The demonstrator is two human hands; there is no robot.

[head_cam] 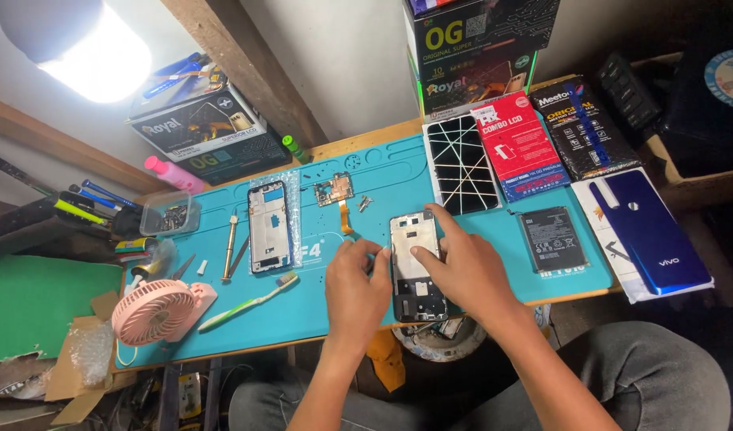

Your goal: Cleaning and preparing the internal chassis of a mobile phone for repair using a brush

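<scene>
An opened phone frame (415, 283) lies on the teal work mat (327, 311) near its front edge, its bare inside facing up. My right hand (462, 267) rests on the frame's right side, index finger stretched toward its top and thumb pressing its middle. My left hand (354, 287) sits at the frame's left edge, fingers curled and pinched together against it; whether they hold a small part I cannot tell. A small circuit board (334, 190) with an orange flex cable lies farther back, a few screws beside it.
A second phone frame (270, 226) on bubble wrap, a screwdriver (230, 246), a green toothbrush (247, 302) and a pink fan (157, 310) lie to the left. To the right are a taped cracked screen (461, 164), a battery (551, 239), a blue back cover (650, 231) and boxes.
</scene>
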